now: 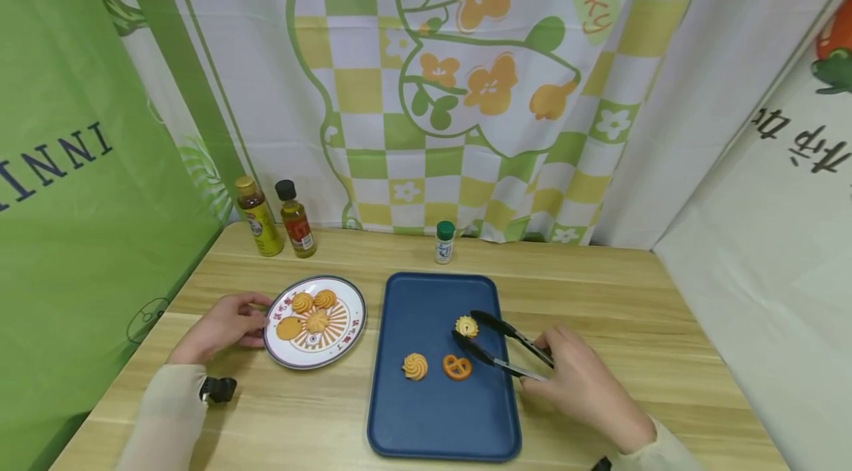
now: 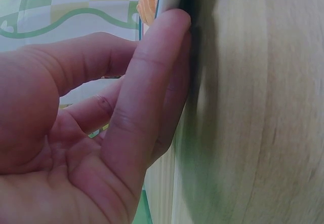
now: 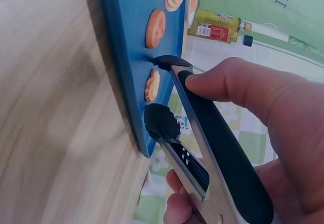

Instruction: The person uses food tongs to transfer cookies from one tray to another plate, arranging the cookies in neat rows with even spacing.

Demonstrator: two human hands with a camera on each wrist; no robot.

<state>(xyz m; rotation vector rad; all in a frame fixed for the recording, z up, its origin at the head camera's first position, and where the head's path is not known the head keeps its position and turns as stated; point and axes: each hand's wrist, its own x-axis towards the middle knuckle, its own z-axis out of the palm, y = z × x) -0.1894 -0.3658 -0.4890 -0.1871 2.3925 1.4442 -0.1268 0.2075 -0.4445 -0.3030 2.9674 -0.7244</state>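
Note:
My left hand [image 1: 229, 323] holds the left rim of a white plate [image 1: 313, 361] with a blue edge; several butter cookies [image 1: 317, 320] lie on it. In the left wrist view, the fingers [image 2: 147, 82] are bent at the rim and partly hide it. My right hand [image 1: 572, 375] grips black-and-silver tongs [image 1: 509, 367]. The tongs' black tips stand apart on either side of a pale flower-shaped cookie [image 1: 467, 326] on a blue tray [image 1: 439, 427]. A swirled cookie [image 1: 415, 367] and a pretzel-shaped cookie [image 1: 457, 367] lie nearer on that tray.
Two sauce bottles, one yellow-labelled [image 1: 264, 227] and one black-capped [image 1: 296, 223], stand at the back left of the wooden table [image 1: 599, 286]. Behind the tray is a small green-capped shaker [image 1: 444, 243]. Patterned curtains [image 1: 433, 183] close off the table's back and sides.

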